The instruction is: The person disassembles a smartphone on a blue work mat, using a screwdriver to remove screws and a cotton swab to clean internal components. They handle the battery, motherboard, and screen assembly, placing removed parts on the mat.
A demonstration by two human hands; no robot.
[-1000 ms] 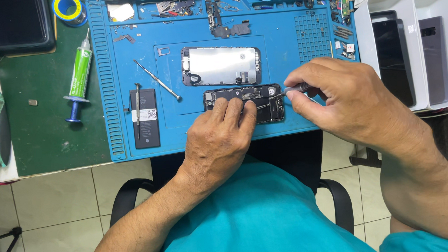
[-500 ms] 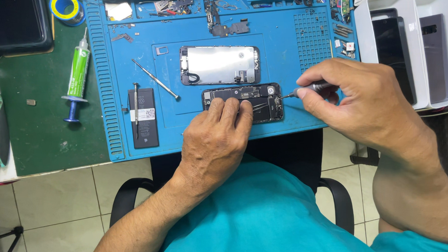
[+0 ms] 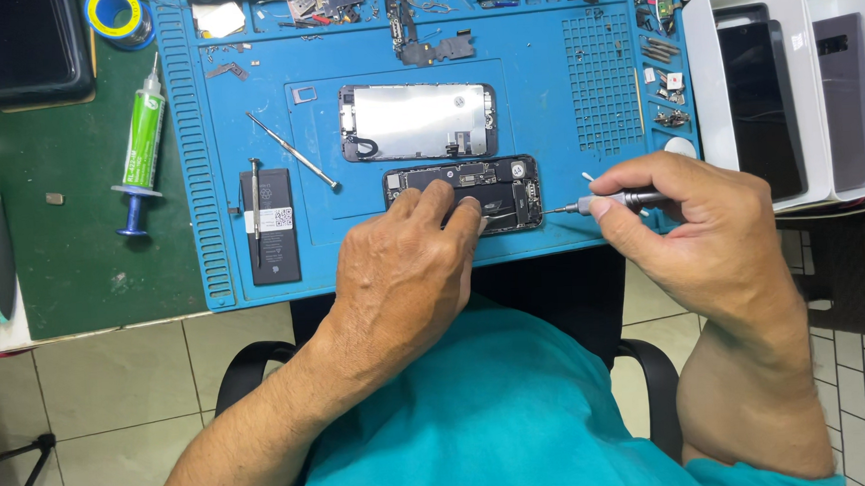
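- A person in a teal shirt (image 3: 515, 403) sits at the workbench on a chair with black armrests (image 3: 250, 364) above a pale tiled floor (image 3: 102, 389).
- The left hand (image 3: 404, 263) lies palm down on the near edge of a blue repair mat (image 3: 561, 85), its fingertips pressing on the opened phone body (image 3: 464, 194) and covering the left part of it.
- The right hand (image 3: 700, 224) pinches a slim screwdriver (image 3: 608, 203) between thumb and fingers; the tool lies level, with its tip just at the right end of the phone body.
- The phone body rests near the front middle of the mat, its inner parts exposed and facing up.
- Just beyond it lies the detached screen panel (image 3: 417, 121), metal backing up, parallel to the body.
- To the left on the mat sit a black battery (image 3: 271, 227) with a thin tool (image 3: 256, 206) laid along it, and a second metal tool (image 3: 290, 150) lying at a slant.
- Small screws and loose parts (image 3: 425, 37) are scattered along the mat's far edge.
- Left of the mat, a green syringe with a blue plunger (image 3: 140, 148) rests on a dark green surface (image 3: 59, 256), with a roll of blue and yellow tape (image 3: 118, 14) farther back.
- On the right, 2 white trays (image 3: 705, 80) each hold a dark phone (image 3: 758, 97).
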